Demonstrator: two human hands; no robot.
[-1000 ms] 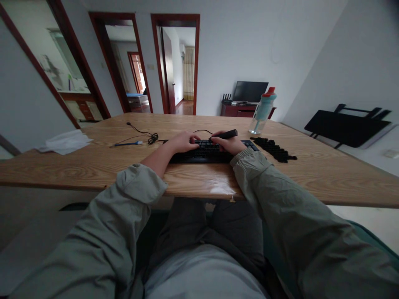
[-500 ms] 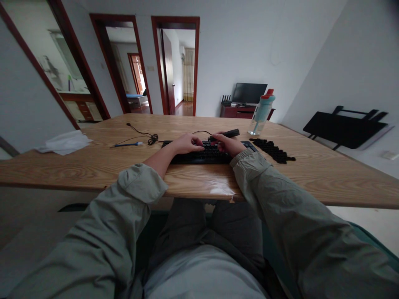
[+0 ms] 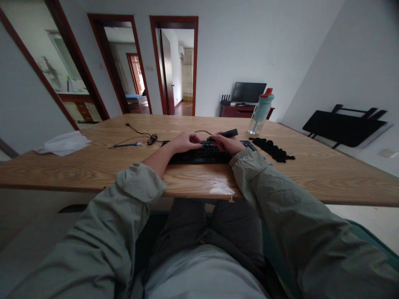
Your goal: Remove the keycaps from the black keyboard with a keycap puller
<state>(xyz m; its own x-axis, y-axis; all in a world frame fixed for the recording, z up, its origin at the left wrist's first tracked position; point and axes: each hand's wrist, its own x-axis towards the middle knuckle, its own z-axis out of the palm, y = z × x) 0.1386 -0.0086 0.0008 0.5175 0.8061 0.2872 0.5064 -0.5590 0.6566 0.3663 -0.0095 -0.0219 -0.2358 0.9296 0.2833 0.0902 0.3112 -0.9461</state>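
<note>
A black keyboard (image 3: 199, 158) lies in front of me on the wooden table. My left hand (image 3: 185, 142) is bent over its left-middle part, thumb on the keys and fingers curled toward the back edge, holding it. My right hand (image 3: 229, 145) is closed around a tool with a thick black handle (image 3: 230, 133), which slants up to the right. The tool's working end is by the upper middle keys, partly hidden by my fingers. Beside the keyboard's right end is a bumpy spread of small black pieces (image 3: 274, 150), perhaps loose keycaps.
A bottle with a red lid (image 3: 261, 112) stands behind the black pieces. To the left are a blue-handled brush (image 3: 127, 144), a coiled black cable (image 3: 152, 139) and white tissue (image 3: 64, 144). The near edge of the table (image 3: 124, 182) runs under my forearms.
My left fingers and thumb have shifted slightly on the keyboard. The black tool has barely moved in my right hand. The view has shifted a little.
</note>
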